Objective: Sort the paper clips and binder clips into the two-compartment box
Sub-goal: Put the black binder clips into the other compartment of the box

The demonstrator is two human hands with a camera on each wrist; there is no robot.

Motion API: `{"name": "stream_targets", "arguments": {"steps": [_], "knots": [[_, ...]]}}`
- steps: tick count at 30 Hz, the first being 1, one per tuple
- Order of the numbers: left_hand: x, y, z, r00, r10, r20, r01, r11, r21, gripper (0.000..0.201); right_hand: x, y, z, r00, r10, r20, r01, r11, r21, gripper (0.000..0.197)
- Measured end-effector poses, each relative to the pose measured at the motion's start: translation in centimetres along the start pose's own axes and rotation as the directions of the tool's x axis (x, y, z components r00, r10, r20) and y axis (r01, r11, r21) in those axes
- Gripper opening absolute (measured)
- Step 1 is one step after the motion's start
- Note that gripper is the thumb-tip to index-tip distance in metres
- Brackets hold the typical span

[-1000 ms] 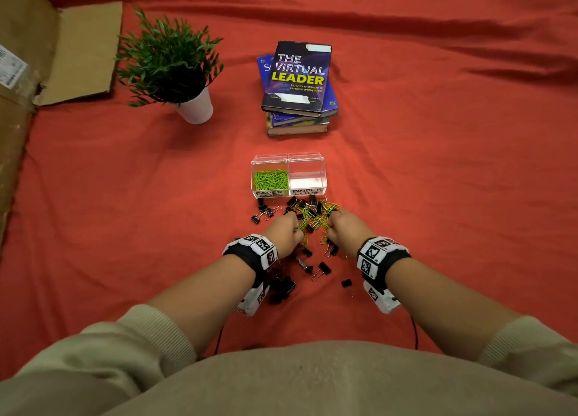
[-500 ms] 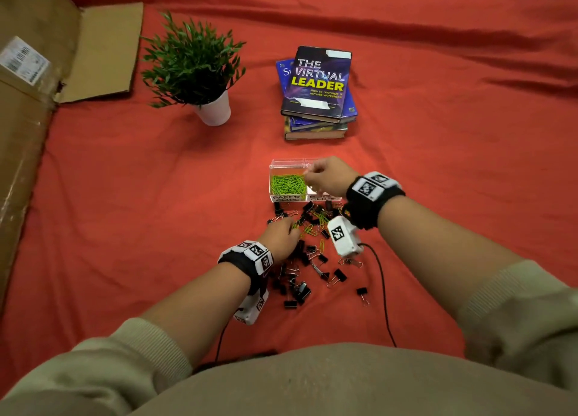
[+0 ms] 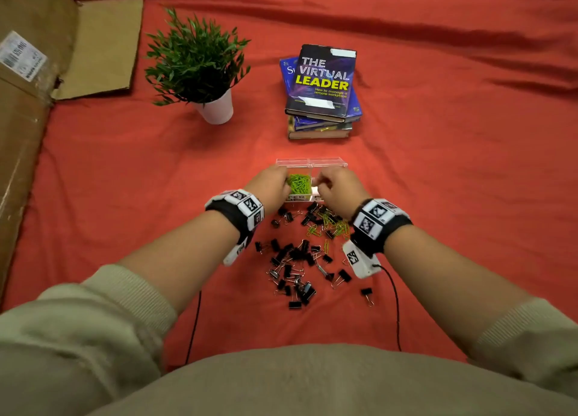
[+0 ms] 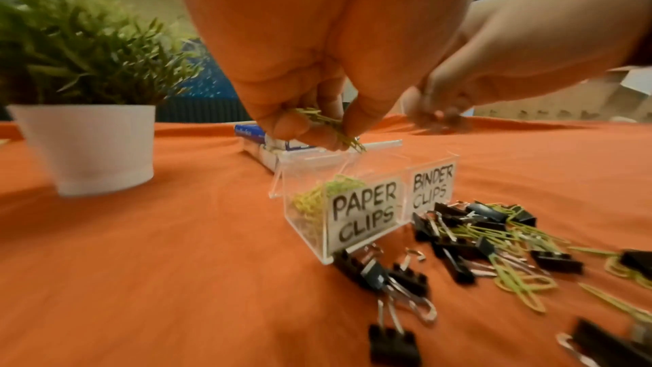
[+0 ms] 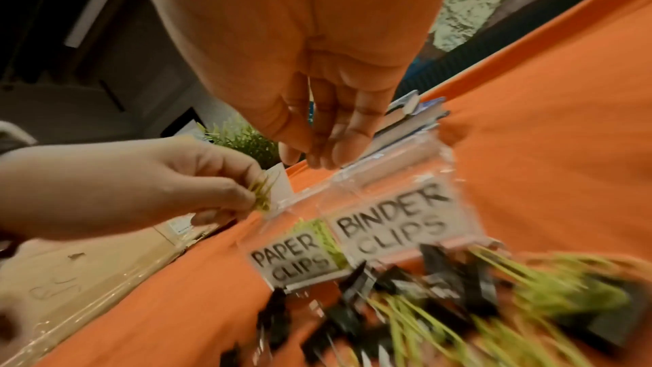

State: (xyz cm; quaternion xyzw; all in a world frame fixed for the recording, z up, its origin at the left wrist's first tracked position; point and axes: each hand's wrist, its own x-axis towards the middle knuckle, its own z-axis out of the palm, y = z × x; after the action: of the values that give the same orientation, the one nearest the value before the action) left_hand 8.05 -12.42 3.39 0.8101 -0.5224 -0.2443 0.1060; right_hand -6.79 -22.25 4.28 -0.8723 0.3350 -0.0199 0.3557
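A clear two-compartment box (image 3: pixel 328 164) (image 4: pixel 307 233) (image 5: pixel 455 214) stands on the red cloth, labelled PAPER CLIPS on the left and BINDER CLIPS on the right. Green paper clips (image 3: pixel 299 184) fill part of the left compartment. My left hand (image 3: pixel 283 182) (image 4: pixel 328 133) hovers just above that compartment and pinches a small bunch of green paper clips (image 4: pixel 323 122) (image 5: pixel 263 191). My right hand (image 3: pixel 322 184) (image 5: pixel 314 155) hangs over the box beside the divider, fingers relaxed, holding nothing. Black binder clips (image 3: pixel 294 268) and loose green paper clips (image 3: pixel 336 228) lie mixed in front of the box.
A potted plant in a white pot (image 3: pixel 215 109) stands at the back left, and a stack of books (image 3: pixel 322 103) behind the box. Flattened cardboard (image 3: pixel 28 109) lies along the left edge. Cables trail from both wrist cameras toward my body.
My left hand has risen from the pile to the left compartment with paper clips pinched in it. The right hand, which got there earlier, stays over the box.
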Motion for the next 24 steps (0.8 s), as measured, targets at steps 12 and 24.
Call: {"name": "stream_targets", "arguments": {"steps": [12, 24], "knots": [[-1.4, 2.7, 3.0, 0.959, 0.202, -0.201, -0.172, 0.973, 0.154, 0.018, -5.8, 8.3, 3.0, 0.978, 0.202, -0.059, -0.209, 0.969, -0.133, 0.039], [-3.9, 0.8, 7.9, 0.963, 0.193, 0.188, -0.228, 0.955, 0.191, 0.051, -5.1, 9.0, 1.5, 0.98, 0.197, 0.001, -0.195, 0.972, -0.131, 0.022]]}}
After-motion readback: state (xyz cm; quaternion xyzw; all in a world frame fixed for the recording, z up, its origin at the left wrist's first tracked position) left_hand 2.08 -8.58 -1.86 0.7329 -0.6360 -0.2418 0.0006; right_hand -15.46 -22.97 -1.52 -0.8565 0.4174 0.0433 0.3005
